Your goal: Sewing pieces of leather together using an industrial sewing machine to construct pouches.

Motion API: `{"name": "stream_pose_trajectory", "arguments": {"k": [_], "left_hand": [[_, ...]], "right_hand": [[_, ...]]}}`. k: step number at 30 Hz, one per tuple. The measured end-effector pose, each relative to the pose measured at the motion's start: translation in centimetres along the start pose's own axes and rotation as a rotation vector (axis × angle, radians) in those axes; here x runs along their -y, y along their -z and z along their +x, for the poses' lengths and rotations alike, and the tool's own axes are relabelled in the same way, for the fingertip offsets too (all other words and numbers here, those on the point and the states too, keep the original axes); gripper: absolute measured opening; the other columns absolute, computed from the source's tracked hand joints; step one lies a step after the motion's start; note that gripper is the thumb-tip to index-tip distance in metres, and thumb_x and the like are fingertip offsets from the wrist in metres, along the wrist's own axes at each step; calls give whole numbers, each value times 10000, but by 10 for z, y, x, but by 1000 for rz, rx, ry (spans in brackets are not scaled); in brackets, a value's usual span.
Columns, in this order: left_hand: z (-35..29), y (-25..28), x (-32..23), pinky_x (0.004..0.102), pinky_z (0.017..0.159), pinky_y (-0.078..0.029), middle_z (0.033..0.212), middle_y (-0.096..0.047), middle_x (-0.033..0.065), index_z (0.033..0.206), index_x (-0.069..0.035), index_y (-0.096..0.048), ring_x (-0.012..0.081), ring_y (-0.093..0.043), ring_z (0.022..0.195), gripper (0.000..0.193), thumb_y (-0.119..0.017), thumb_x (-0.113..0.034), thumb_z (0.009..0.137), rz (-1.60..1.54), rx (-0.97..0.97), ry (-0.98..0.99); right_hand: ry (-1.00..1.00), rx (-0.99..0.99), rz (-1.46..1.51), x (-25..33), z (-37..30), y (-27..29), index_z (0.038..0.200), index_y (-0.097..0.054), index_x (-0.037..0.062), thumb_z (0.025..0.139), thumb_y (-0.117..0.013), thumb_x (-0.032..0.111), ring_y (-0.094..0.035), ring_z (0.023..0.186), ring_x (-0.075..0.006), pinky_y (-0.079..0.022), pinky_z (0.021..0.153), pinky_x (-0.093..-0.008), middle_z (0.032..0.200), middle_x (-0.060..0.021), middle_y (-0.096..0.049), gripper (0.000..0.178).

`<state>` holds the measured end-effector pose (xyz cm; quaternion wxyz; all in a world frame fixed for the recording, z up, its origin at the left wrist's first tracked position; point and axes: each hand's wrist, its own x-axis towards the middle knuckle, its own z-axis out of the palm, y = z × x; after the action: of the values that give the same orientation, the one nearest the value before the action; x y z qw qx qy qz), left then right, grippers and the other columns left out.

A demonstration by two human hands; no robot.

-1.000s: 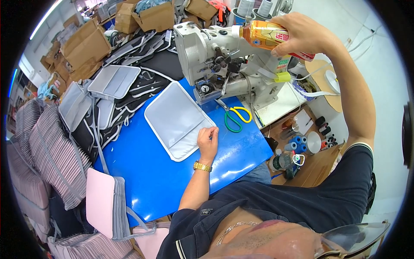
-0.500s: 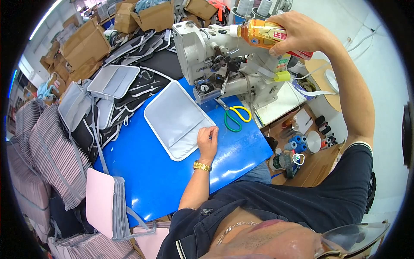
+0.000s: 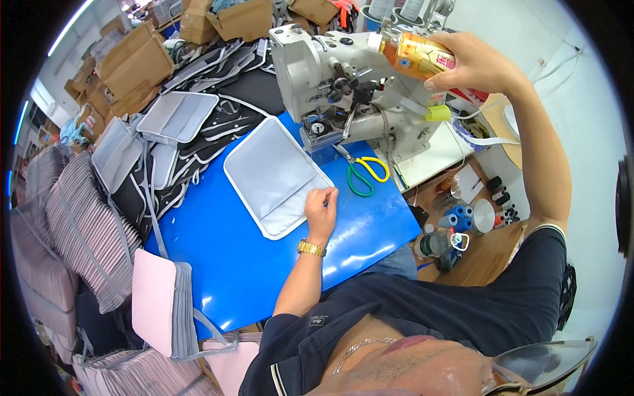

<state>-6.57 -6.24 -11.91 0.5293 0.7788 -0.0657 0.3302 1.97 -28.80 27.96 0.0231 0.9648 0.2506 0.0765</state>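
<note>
We had our right grip [image 3: 481, 66] clasped round a tilted bottle [image 3: 421, 55] by the sewing machine [image 3: 296, 61], while our curled left grip [image 3: 321, 212], pinching or not we couldn't tell, sat at the right corner of the grey panel [image 3: 269, 168], which lay lengthwise up-left on the blue worktop [image 3: 228, 270].

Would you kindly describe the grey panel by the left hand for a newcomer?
Find the blue tabletop beside the sewing machine. The grey panel lies there, the left hand at its right-hand corner. Unlike the panels heaped at left, it lies by itself.
</note>
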Motion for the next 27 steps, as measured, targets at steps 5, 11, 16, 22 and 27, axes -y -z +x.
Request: {"name": "stream_pose_trajectory", "arguments": {"k": [5, 11, 16, 22, 27], "left_hand": [[5, -3, 1, 367, 628, -461, 738, -600, 128, 844, -3, -678, 253, -577, 671, 125, -686, -118, 890, 89, 73, -11], [10, 3, 3, 341, 589, -442, 746, -584, 87, 888, -5, -681, 205, -546, 647, 80, -691, -84, 894, 88, 44, -23], [10, 3, -2, 287, 583, -426, 757, -585, 58, 919, -6, -705, 152, -515, 645, 82, -687, -85, 903, 107, 77, 39], [5, 3, -4, 311, 637, -454, 794, -614, 78, 911, 11, -685, 174, -561, 701, 80, -670, -67, 914, 192, 98, 50], [1, 15, -3, 315, 643, -456, 797, -616, 87, 934, 21, -682, 184, -562, 715, 105, -648, -79, 936, 360, 117, 59]], "right_hand": [[-31, -75, 612, -39, -43, -18, 1137, -611, 2, 809, -768, 355, -659, 835, -141, -547, 768, -291, 948, -58, -679, 507], [-109, -316, 1417, -90, -108, -84, 1208, -566, 8, 780, -802, 292, -633, 841, -129, -529, 729, -253, 988, -42, -649, 565], [-635, -631, 1074, -118, -201, -170, 1255, -544, 27, 771, -799, 240, -659, 781, -174, -547, 617, -276, 1006, -70, -649, 587], [-804, -730, 1044, -242, -287, -348, 1127, -628, 33, 806, -808, 252, -673, 840, -145, -561, 779, -296, 979, -52, -690, 428], [-1095, -619, 861, -297, -305, -462, 1071, -682, 33, 742, -851, 271, -685, 825, -155, -565, 705, -306, 988, -71, -712, 440]]}}
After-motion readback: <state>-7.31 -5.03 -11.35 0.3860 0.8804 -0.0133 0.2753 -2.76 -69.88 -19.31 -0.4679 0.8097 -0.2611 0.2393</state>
